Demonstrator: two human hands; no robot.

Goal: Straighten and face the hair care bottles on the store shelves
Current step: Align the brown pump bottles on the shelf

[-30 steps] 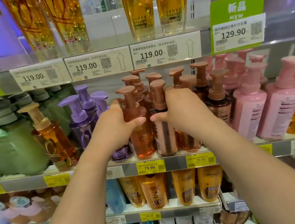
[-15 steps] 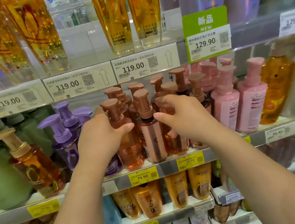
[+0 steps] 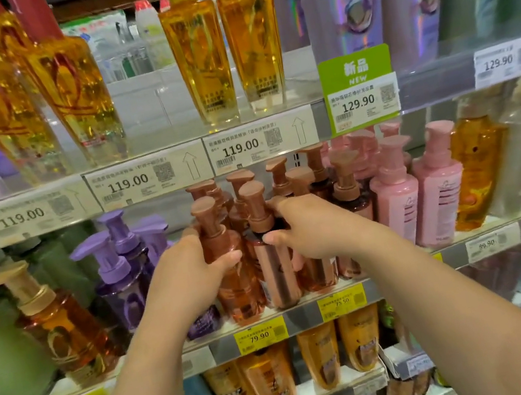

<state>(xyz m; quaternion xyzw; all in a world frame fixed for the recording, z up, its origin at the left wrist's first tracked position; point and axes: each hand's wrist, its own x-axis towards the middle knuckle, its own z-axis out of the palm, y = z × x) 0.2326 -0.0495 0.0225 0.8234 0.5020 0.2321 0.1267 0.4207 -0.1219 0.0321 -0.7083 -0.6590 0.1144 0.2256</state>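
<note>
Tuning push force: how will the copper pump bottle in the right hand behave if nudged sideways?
The copper pump bottle is tall and narrow, so probably tips easily. Its glossy wall likely slips under the right hand. Close neighbouring brown bottles would probably catch it.

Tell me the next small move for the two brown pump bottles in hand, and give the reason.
Probably ease the rose-copper bottle upright. The right hand grips it near the neck and it leans beside the amber-brown bottle held by the left hand, with its base at the shelf edge above the yellow price tags.
</note>
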